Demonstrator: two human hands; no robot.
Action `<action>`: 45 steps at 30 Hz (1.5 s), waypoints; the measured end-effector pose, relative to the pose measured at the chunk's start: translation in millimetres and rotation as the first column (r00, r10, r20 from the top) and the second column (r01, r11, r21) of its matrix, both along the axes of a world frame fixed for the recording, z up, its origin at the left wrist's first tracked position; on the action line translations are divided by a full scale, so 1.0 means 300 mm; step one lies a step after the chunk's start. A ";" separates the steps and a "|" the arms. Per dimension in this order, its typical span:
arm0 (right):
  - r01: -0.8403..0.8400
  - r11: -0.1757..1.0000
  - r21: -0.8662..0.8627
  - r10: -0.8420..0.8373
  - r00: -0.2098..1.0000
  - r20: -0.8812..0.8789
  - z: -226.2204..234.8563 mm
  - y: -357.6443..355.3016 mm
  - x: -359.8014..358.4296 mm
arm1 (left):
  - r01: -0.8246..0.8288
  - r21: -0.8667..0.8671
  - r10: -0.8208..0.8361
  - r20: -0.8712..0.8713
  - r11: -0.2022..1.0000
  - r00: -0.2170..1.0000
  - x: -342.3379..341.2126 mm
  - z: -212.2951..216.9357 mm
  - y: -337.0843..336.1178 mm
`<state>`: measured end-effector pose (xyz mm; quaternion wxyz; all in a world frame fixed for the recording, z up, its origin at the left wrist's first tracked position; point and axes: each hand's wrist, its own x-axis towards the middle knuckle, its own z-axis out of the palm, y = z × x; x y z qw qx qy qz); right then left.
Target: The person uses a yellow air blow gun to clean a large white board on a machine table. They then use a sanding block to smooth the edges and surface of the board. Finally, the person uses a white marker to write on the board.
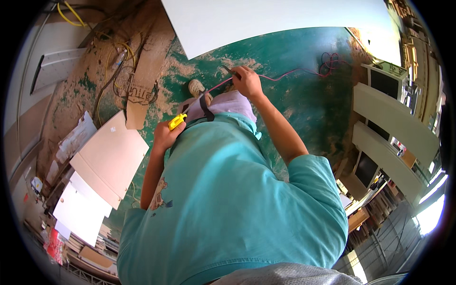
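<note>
My left hand [166, 136] is closed around the yellow handle of a screwdriver [177, 122], close to my left hip. Its thin shaft points up and to the right, past a dark strap [206, 108] that hangs at my waist. Farther out and to the right, my right hand [248, 82] is closed with the fingers pinched together. A dark, narrow tip [228, 70] sticks out of them to the left; its kind I cannot make out. A pink cord [289, 72] runs across the floor behind my right hand.
A large white panel [266, 19] spans the far side. Beige and white boards [111, 156] lie at the left, near flattened cardboard [142, 90] and yellow cords [128, 50]. Pale cabinets [394, 118] line the right. Sawdust covers parts of the green floor [304, 109].
</note>
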<state>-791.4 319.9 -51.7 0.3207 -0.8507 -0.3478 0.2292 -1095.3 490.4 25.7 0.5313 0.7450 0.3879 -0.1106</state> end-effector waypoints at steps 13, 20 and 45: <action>0.212 0.967 0.138 -0.220 0.975 0.044 0.022 0.135 0.405 | -0.175 -0.092 0.182 0.073 0.980 0.981 0.544 -0.033 0.037; 0.469 0.881 -0.056 -0.439 0.857 0.269 -0.080 -0.326 1.415 | 0.111 0.105 -0.089 -0.197 0.988 0.976 1.041 0.073 -0.146; -0.559 0.700 0.445 0.025 0.642 0.766 1.030 0.531 1.606 | -0.229 -0.735 0.761 0.647 0.639 0.044 1.608 0.220 -0.212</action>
